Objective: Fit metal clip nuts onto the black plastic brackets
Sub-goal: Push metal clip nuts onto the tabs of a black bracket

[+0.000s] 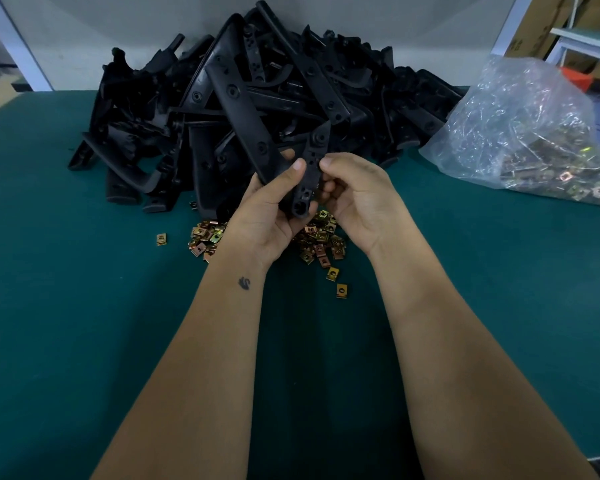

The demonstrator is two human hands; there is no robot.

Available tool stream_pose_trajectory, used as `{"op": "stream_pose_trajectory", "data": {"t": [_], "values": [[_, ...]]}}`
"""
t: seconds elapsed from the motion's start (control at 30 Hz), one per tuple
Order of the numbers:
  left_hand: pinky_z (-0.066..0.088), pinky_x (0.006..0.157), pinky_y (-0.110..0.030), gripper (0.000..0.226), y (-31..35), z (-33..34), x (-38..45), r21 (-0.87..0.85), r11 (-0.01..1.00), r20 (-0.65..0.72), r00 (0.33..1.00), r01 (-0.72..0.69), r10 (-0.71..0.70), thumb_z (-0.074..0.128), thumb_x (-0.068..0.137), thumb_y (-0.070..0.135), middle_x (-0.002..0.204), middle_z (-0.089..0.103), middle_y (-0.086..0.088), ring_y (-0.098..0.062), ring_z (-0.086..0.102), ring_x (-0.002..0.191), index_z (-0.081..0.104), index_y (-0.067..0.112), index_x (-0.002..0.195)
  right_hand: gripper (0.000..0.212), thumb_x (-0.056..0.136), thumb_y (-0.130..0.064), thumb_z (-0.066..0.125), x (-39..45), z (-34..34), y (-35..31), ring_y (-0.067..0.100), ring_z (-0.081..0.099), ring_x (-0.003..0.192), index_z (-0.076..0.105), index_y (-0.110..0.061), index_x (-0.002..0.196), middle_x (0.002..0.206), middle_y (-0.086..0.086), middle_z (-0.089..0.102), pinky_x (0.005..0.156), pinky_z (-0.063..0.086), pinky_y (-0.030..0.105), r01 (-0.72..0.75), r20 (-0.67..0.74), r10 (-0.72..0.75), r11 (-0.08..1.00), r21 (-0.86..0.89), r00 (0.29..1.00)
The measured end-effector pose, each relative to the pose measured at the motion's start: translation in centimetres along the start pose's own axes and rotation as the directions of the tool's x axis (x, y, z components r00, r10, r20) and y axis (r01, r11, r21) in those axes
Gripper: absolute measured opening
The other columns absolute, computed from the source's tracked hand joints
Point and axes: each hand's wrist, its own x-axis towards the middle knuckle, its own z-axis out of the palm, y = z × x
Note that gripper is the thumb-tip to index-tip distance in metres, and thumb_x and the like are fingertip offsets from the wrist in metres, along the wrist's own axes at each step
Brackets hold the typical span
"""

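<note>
Above clip nuts (317, 242), hands (271, 216) (357, 199) gripping bracket (307, 178)

A single head-worn wide-angle view looks forward and steeply down along both forearms onto the green counter (66, 306), close to the hands at frame centre, its far edge and the wall bowed by the lens.

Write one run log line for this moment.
left hand: holds bracket | right hand: pinches bracket | clip nuts: loose on table
</note>
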Motion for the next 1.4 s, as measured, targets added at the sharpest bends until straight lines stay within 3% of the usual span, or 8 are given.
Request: {"op": "stream_pose_trajectory", "data": {"t": [0.17, 0.5, 0.8, 1.03, 1.4], "values": [[0.054, 0.058, -0.023, 0.015, 0.2, -0.2, 0.1, 0.019, 1.000, -0.007, 1.000, -0.003, 0.003, 0.071, 0.090, 0.017, 0.093, 0.075, 0.002, -0.015, 0.072, 0.080, 0.066, 0.024, 0.102, 0.021, 0.089, 0.001, 0.062, 0.0, 0.0, 0.2, 0.007, 0.047, 0.056, 0.064, -0.010, 0.071, 0.060, -0.003, 0.053, 0.056, 0.042, 0.022, -0.012, 0.010, 0.012, 1.000, 0.000, 1.000], [0.056, 0.062, -0.026, 0.035, 0.3, -0.2, -0.2, 0.051, 0.999, 0.027, 1.000, -0.006, 0.005, 0.079, 0.074, 0.023, 0.097, 0.076, 0.003, -0.014, 0.073, 0.087, 0.065, 0.027, 0.106, 0.024, 0.089, -0.002, 0.062, 0.0, 0.1, 0.1, 0.006, 0.047, 0.055, 0.065, -0.013, 0.069, 0.058, -0.005, 0.053, 0.057, 0.042, 0.022, -0.027, 0.004, 0.027, 0.999, 0.018, 1.000], [0.055, 0.061, -0.025, 0.025, 0.4, -0.4, -0.4, 0.074, 0.997, 0.035, 0.999, 0.005, -0.008, 0.075, 0.086, 0.023, 0.098, 0.075, 0.004, -0.015, 0.073, 0.087, 0.064, 0.028, 0.108, 0.021, 0.090, -0.002, 0.062, -0.1, 0.4, 0.2, 0.005, 0.046, 0.053, 0.064, -0.012, 0.072, 0.057, -0.005, 0.052, 0.054, 0.042, 0.018, -0.027, 0.007, 0.027, 0.998, 0.063, 1.000], [0.056, 0.060, -0.026, 0.035, 0.6, -0.3, -0.4, 0.083, 0.996, 0.061, 0.998, 0.019, -0.024, 0.078, 0.075, 0.029, 0.100, 0.075, 0.003, -0.016, 0.073, 0.089, 0.065, 0.030, 0.107, 0.015, 0.091, -0.003, 0.060, -0.1, 0.4, 0.2, 0.006, 0.046, 0.057, 0.065, -0.011, 0.078, 0.061, -0.004, 0.052, 0.057, 0.043, 0.018, -0.027, 0.051, 0.022, 0.996, 0.090, 0.998], [0.056, 0.057, -0.028, 0.031, 1.1, -0.5, -0.6, 0.179, 0.983, 0.027, 0.999, 0.035, -0.040, 0.078, 0.077, 0.031, 0.092, 0.076, 0.007, -0.012, 0.074, 0.082, 0.066, 0.030, 0.105, 0.031, 0.091, 0.000, 0.059, -0.2, 0.1, -0.1, 0.006, 0.046, 0.054, 0.068, -0.014, 0.065, 0.057, -0.005, 0.053, 0.056, 0.042, 0.019, -0.004, 0.126, -0.001, 0.999, 0.037, 0.992]]}}
